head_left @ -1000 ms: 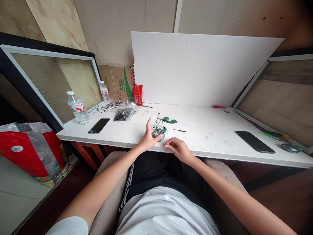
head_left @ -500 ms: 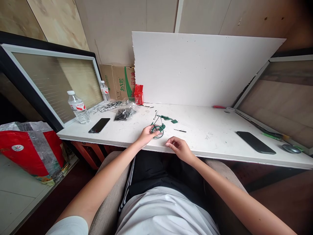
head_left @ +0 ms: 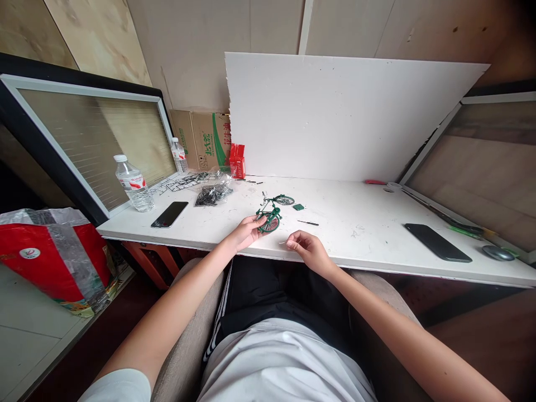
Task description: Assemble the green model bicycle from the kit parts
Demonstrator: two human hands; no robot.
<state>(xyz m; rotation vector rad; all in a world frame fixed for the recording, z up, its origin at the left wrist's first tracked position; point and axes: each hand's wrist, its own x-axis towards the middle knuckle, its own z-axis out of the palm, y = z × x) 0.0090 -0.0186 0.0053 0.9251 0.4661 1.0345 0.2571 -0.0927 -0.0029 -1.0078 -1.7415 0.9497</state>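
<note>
My left hand [head_left: 248, 230] grips a small green model bicycle [head_left: 272, 215] by its near end, close to one spoked wheel. The model is tilted, its other wheel pointing away over the table. To the right, my right hand [head_left: 305, 247] is closed in a pinch on a thin pale piece [head_left: 283, 243], too small to name. A small green part [head_left: 298, 207] lies just beyond the model. A thin dark screwdriver-like tool [head_left: 308, 223] rests on the table beyond my right hand.
On the white table [head_left: 360, 218], a phone [head_left: 170, 214], a water bottle [head_left: 134, 185], a plastic bag of black parts [head_left: 213, 194] and black part frames [head_left: 188, 181] lie left. A black phone [head_left: 438, 243] and mouse [head_left: 497, 253] lie right. A white board [head_left: 352, 117] stands behind.
My left hand has turned and tilted the bicycle, so its far wheel now shows and the near wheel sits slightly left and higher. My right hand has barely moved.
</note>
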